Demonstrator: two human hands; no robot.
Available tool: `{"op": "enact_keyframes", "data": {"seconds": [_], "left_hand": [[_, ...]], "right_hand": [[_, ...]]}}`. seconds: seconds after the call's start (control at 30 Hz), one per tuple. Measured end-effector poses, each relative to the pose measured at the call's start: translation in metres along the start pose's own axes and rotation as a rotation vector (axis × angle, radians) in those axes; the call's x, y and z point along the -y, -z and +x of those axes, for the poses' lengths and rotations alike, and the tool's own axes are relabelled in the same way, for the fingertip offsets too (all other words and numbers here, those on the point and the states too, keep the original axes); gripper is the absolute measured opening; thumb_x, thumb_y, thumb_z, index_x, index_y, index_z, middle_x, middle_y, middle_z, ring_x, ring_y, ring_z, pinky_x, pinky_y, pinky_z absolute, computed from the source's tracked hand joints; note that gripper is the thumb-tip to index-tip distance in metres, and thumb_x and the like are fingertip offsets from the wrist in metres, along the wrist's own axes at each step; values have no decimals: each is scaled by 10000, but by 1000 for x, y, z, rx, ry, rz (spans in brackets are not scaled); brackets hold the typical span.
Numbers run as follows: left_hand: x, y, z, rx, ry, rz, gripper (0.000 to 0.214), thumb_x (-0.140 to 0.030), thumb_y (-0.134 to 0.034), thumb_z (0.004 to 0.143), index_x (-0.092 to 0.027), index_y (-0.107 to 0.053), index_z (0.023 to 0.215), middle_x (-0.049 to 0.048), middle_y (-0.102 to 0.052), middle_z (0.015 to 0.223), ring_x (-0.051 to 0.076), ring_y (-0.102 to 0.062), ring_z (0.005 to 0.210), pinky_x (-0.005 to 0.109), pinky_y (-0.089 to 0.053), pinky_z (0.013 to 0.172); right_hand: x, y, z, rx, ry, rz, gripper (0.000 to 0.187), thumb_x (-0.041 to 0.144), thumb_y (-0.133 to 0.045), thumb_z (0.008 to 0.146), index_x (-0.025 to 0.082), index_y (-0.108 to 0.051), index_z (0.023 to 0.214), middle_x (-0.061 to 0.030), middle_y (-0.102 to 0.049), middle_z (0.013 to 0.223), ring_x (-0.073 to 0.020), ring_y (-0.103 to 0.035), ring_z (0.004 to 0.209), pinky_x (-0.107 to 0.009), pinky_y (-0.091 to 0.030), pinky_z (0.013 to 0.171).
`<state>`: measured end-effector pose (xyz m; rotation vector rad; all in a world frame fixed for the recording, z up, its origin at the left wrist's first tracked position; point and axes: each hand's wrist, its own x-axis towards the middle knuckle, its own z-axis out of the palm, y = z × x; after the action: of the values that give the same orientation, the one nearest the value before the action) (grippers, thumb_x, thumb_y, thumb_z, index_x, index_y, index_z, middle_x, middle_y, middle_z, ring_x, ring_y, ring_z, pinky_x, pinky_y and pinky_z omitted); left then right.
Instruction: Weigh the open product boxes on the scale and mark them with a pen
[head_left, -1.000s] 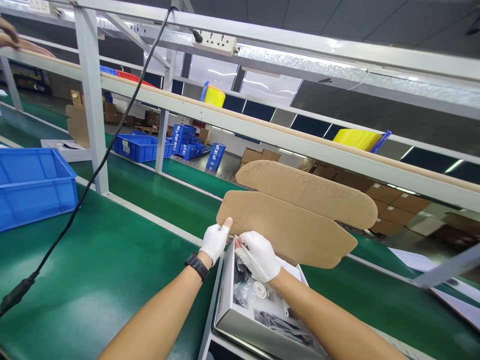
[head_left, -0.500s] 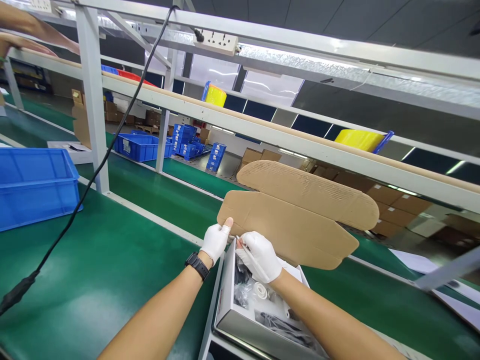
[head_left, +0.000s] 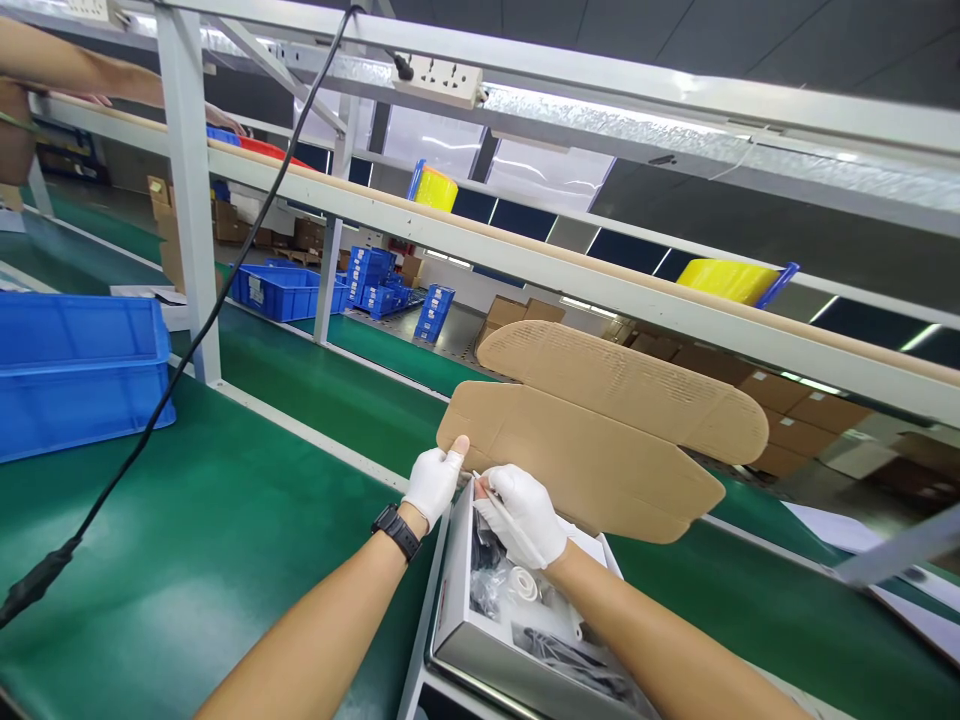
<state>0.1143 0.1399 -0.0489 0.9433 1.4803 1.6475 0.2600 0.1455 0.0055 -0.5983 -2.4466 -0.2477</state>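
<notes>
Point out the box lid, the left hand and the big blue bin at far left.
Box lid (head_left: 585,462): head view, on its wide brown panel.
Left hand (head_left: 433,486): head view, on its gloved back.
Big blue bin (head_left: 84,408): head view, on its near wall.

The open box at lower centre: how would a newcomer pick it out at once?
From the green table at lower left, go right to the white box with its raised brown lid. Unlike the blue bins, it is white and shows bagged parts; it alone has gloved hands, left hand on the lid, right hand over a corner.
</notes>
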Motion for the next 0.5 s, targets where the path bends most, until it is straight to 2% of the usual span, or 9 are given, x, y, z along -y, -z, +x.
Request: {"op": "enact_keyframes", "data": {"seconds": [0.17,0.3,0.4,0.5], "left_hand": [[-3,0,-1,0,-8,8,549,-691,-489,723,-162,-582,609,109,-642,610,208,-623,644,273,-437,567],[-12,1,-5,28,32,-18,577,-704,-480,722,-143,-607,672,113,-669,697,206,-632,680,268,-461,586],[-20,5,-10,93,83,-96,604,-713,-473,725,-130,-623,763,119,-682,779,200,-639,687,274,-484,607],[-27,15,-20,154,84,-103,619,-702,-436,756,-123,-621,874,121,-684,854,191,-640,724,286,-498,661]], "right_hand": [[0,-2,-1,3,-11,14,294,300,-391,918,189,-479,660,-35,-565,660,-155,-516,625,-266,-391,619],[0,7,2,-96,-91,165,262,332,-453,885,181,-544,690,-33,-613,693,-150,-561,628,-257,-425,609],[5,34,5,-212,-257,294,231,377,-542,837,182,-588,723,-17,-632,690,-137,-572,582,-236,-442,563],[7,71,-3,-452,-471,335,258,438,-577,812,185,-619,843,-11,-641,686,-139,-580,562,-236,-463,556]]}}
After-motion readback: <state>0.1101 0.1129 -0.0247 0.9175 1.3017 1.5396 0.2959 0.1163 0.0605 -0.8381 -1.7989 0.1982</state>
